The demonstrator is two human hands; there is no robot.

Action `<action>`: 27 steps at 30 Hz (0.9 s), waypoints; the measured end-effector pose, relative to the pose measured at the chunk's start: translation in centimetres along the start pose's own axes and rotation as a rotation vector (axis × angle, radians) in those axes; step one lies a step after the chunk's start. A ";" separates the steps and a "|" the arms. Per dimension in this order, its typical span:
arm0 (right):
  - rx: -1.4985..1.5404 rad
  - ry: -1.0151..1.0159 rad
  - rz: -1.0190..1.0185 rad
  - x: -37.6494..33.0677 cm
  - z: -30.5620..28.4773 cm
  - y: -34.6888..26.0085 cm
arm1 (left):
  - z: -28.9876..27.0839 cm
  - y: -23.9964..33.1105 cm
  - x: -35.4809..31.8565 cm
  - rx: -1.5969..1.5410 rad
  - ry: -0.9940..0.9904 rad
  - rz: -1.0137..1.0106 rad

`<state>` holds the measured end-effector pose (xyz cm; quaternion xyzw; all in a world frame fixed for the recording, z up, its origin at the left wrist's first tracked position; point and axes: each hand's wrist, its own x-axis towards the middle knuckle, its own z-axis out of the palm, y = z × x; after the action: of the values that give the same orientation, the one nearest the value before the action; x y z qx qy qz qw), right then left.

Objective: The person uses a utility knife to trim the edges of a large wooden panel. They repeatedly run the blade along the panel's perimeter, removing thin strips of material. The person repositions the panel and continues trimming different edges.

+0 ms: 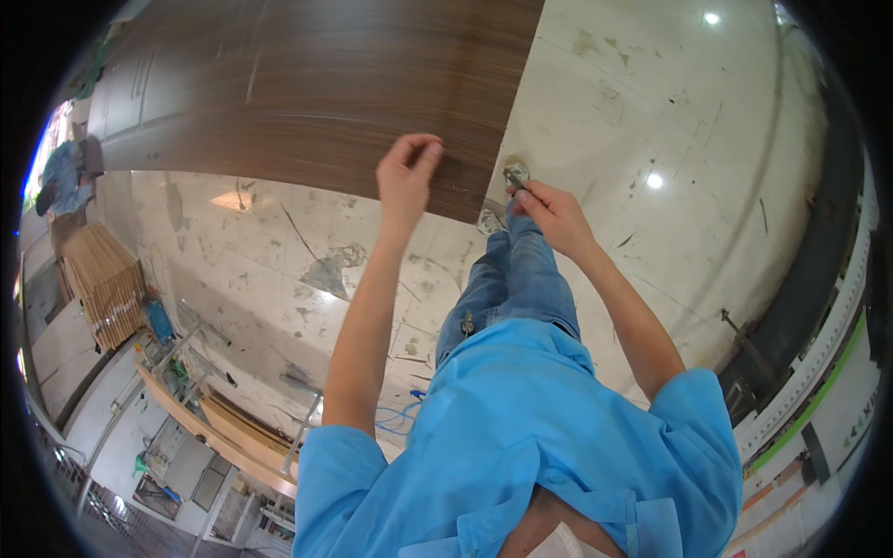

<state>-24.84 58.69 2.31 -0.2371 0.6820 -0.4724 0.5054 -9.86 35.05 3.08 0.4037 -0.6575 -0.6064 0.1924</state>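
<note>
Head view, and your left hand (pixel 406 177) is up over the brown panel (pixel 335 102), fingers curled in and thumb close to them; whether anything sits between the tips, or whether they touch the wood, you can't tell from here. Across to your right hand (pixel 553 214), and that one is pinching! Thumb and fingers close on a small dark tool (pixel 515 179), too small to name for sure, its end pointing up and left, just beside the panel's right edge and above the pale floor (pixel 670 251). The panel fills the upper left, dark wood grain, a soft shine on it, its near corner lying just ahead of your jeans (pixel 526 279). Your blue shirt (pixel 558 418) takes the bottom middle, both forearms reaching forward from its short sleeves. Out left, a stack of boards (pixel 102 284) leans at a slant, and beyond it, near the rim, there's another person (pixel 67 177) in blue. Lower left, a long wooden beam (pixel 209 432), with a blue cable (pixel 398 420) on the floor between it and you. Far right, a thick dark bar (pixel 805 298) curves along the rim, well apart from your hands.
</note>
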 end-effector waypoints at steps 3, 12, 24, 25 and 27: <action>0.402 -0.046 0.078 -0.2 0.1 -0.5 | -3.2 0.0 3.9 0.490 0.260 0.243; 0.339 -0.045 0.127 1.3 -1.2 0.3 | -3.0 -3.4 8.4 0.912 0.594 0.318; 0.684 0.052 0.137 0.6 -1.7 -2.6 | -2.7 -3.3 8.7 0.998 0.674 0.340; 0.627 0.049 0.110 0.6 -2.0 -2.2 | -2.7 -3.4 8.8 0.997 0.672 0.345; 0.407 0.052 0.134 0.5 -2.8 -1.3 | -2.7 -3.6 8.9 1.014 0.672 0.341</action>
<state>-27.76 58.82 3.35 -0.0720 0.5997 -0.5716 0.5554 -12.15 26.73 -1.93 0.5026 -0.8219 -0.0204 0.2672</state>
